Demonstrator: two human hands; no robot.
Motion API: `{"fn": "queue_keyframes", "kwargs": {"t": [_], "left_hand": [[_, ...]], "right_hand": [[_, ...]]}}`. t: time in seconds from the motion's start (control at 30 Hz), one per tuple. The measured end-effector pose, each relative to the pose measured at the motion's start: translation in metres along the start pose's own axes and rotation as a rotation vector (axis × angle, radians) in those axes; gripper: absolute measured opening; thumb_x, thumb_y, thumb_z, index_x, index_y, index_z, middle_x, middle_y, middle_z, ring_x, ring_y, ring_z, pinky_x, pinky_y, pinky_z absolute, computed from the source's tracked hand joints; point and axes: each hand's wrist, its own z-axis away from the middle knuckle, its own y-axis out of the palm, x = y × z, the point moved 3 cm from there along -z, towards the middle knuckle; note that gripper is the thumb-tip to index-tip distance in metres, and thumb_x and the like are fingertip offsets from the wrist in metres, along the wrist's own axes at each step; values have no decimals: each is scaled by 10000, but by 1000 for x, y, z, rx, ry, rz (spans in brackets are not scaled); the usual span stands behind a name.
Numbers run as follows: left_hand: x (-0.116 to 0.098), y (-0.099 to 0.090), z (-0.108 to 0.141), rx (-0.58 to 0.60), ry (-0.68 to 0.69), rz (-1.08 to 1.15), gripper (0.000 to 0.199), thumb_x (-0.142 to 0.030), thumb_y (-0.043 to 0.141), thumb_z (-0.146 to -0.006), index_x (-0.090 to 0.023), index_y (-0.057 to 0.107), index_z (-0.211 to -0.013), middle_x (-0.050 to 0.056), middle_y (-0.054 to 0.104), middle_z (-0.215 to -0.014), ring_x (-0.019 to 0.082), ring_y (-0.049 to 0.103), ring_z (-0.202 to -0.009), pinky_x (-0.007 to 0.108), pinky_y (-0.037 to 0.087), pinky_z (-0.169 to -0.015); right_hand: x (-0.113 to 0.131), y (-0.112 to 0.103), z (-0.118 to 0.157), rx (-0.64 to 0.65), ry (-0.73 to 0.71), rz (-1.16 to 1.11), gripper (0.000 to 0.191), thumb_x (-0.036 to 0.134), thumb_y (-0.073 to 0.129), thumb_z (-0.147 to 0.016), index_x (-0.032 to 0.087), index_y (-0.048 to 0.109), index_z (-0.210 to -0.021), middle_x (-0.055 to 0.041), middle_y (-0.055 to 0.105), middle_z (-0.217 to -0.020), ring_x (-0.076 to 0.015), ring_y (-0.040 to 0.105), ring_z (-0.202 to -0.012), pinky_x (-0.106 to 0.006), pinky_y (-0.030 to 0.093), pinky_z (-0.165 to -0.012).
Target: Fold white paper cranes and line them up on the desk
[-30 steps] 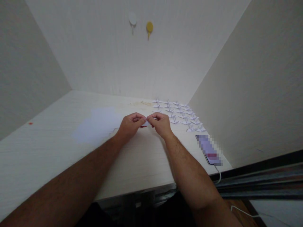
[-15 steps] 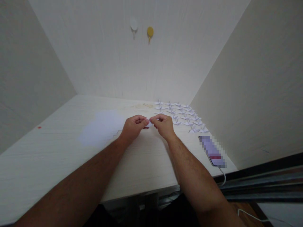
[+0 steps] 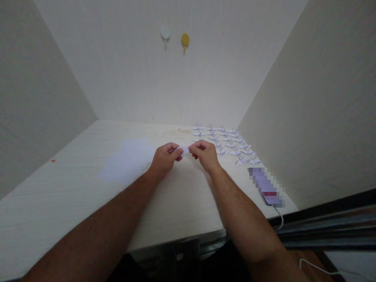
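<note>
A small folded piece of white paper [image 3: 185,150] is stretched between my two hands above the table. My left hand [image 3: 166,158] pinches its left end between thumb and fingers. At the other end, the fingertips of my right hand [image 3: 205,155] are closed on the paper. Much of the paper is covered by the fingers, so its exact folded shape cannot be made out. Beyond my right hand stand several white folded paper cranes [image 3: 227,139], set out in rows.
White paper sheets [image 3: 126,158] lie on the pale table [image 3: 176,203] left of my hands. At the right edge rests a phone [image 3: 266,186] with a white cable [image 3: 280,219]. Walls enclose the table; a white hook [image 3: 165,33] and a yellow hook [image 3: 185,40] hang on the back one.
My hands have drawn slightly apart, and more of the white paper shows between them. The whole view has shifted a little.
</note>
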Motion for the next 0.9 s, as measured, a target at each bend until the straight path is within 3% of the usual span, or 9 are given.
{"fn": "queue_keyframes", "kwargs": {"t": [0.57,0.7,0.77,0.9], "left_hand": [[3,1,-1,147,-15,101,257,-413,708,-707,-165,638,-714,11,612,-564,139,550,-539,268,423,-568],[3,3,0,192,-62,279,234,-375,681,-732,-148,646,-684,17,599,-592,125,535,-531,268,432,-547],[4,3,1,202,-107,321,197,-319,732,-692,-151,662,-767,19,635,-654,121,565,-558,259,445,-564],[8,4,4,292,-297,387,343,-358,746,-686,-170,648,-956,79,706,-878,150,635,-613,290,484,-581]], "right_hand": [[-5,-2,-5,21,-7,-60,195,338,732,-653,170,634,-653,39,551,-495,-80,442,-425,-222,344,-431],[-7,-2,-6,42,-24,-115,207,346,752,-651,173,660,-720,35,574,-502,-91,484,-433,-224,376,-434],[-7,-1,-6,55,-22,-114,210,351,753,-656,174,663,-724,21,600,-523,-99,514,-448,-228,396,-440],[-5,1,-5,40,-36,-105,206,357,743,-661,175,665,-718,-4,647,-590,-111,550,-484,-239,431,-454]]}}
